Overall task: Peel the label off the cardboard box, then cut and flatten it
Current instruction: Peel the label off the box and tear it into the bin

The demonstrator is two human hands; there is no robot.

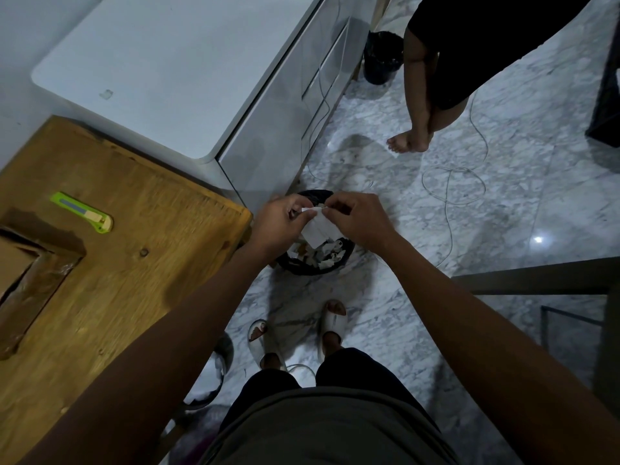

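Observation:
A white peeled label [318, 228] hangs between my two hands above a black waste bin [313, 263] on the floor. My left hand [281, 223] pinches the label's upper left edge and my right hand [359, 218] pinches its upper right edge. The cardboard box [20, 263] lies at the left edge of the wooden table [134, 263], only partly in view, with shiny tape on its flap. A green utility knife [82, 212] rests on the table behind the box, away from both hands.
A white cabinet [161, 72] stands behind the table. Another person's bare legs [419, 105] stand on the marble floor at the back right, near a second black bin [382, 57]. White cables [453, 186] lie on the floor. A dark frame [536, 283] is at the right.

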